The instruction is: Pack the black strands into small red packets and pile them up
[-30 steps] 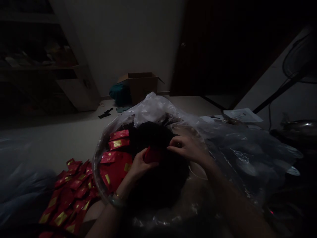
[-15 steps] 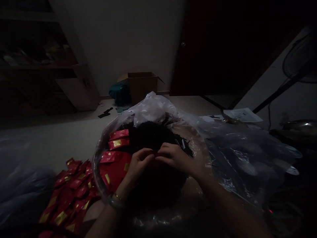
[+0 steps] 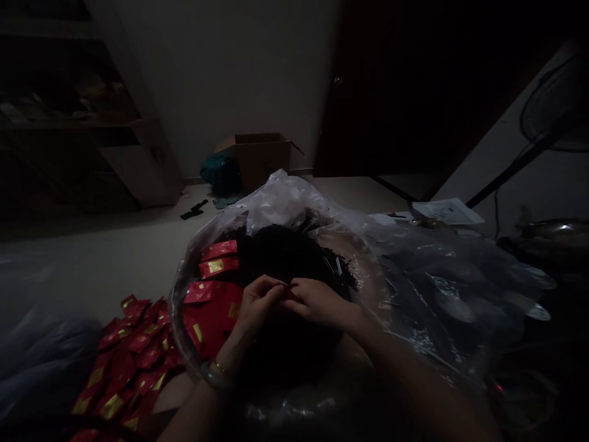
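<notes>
My left hand point(image 3: 256, 302) and my right hand point(image 3: 317, 301) meet over a heap of dark loose material point(image 3: 285, 255) in a round basin lined with clear plastic point(image 3: 368, 258). Both pinch a small red packet point(image 3: 289, 293), mostly hidden between the fingers. My left wrist wears a pale bangle point(image 3: 214, 374). Several red and gold packets point(image 3: 216, 267) lie inside the basin on its left side, just beside my left hand.
A pile of red and gold packets point(image 3: 126, 368) lies on the floor at lower left. A cardboard box point(image 3: 260, 159) and a green bundle point(image 3: 223, 174) stand by the far wall. Shelves point(image 3: 69, 116) at left, a fan point(image 3: 554, 110) at right, papers point(image 3: 448, 210) nearby.
My right hand came from the heap over to my left hand, and both now pinch the red packet that my left hand held alone a second ago.
</notes>
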The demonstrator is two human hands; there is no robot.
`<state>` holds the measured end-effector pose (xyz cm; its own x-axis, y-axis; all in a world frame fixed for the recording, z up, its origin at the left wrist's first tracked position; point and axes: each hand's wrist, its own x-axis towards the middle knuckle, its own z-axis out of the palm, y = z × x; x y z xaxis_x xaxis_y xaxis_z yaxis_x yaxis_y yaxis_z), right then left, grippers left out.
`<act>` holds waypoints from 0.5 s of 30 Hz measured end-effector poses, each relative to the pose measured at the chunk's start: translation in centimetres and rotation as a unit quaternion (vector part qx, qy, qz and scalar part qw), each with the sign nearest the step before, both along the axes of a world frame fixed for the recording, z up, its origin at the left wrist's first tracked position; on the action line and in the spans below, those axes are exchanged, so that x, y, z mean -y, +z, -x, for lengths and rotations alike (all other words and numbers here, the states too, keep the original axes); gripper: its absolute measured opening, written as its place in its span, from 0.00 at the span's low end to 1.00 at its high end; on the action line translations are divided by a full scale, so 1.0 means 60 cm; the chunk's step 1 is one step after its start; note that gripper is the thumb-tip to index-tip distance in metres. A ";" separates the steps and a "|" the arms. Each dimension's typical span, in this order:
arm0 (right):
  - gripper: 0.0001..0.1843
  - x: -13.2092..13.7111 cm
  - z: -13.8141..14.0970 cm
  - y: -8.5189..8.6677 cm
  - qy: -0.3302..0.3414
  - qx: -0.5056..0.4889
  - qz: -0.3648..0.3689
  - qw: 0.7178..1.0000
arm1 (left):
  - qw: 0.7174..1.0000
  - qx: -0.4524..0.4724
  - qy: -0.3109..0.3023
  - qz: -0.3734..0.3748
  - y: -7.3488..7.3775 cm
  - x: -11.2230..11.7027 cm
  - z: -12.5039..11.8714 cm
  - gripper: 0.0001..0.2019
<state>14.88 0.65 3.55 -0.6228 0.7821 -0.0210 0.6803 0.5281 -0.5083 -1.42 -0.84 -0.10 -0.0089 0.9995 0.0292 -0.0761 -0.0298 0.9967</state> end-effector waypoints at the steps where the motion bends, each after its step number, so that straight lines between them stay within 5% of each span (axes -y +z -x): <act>1: 0.10 0.000 -0.001 0.002 0.000 -0.014 -0.012 1.000 | 1.000 -0.005 0.005 -0.002 0.000 0.000 0.000 0.09; 6: 0.06 0.003 -0.003 0.006 -0.043 -0.095 -0.090 0.990 | 0.999 -0.003 0.041 -0.011 -0.003 -0.004 0.002 0.09; 11: 0.05 0.002 0.001 -0.001 -0.009 -0.034 -0.047 0.998 | 0.999 -0.030 0.012 -0.032 0.001 -0.003 0.002 0.08; 15: 0.03 0.002 -0.009 0.007 -0.005 -0.072 -0.086 0.994 | 0.998 -0.043 0.025 -0.041 0.004 -0.001 0.002 0.07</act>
<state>15.41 0.55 3.97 -0.6023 0.7723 0.2022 0.6121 0.6093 -0.5041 -1.52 -0.77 0.17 -0.0530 0.9921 0.1134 0.0123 -0.1129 0.9935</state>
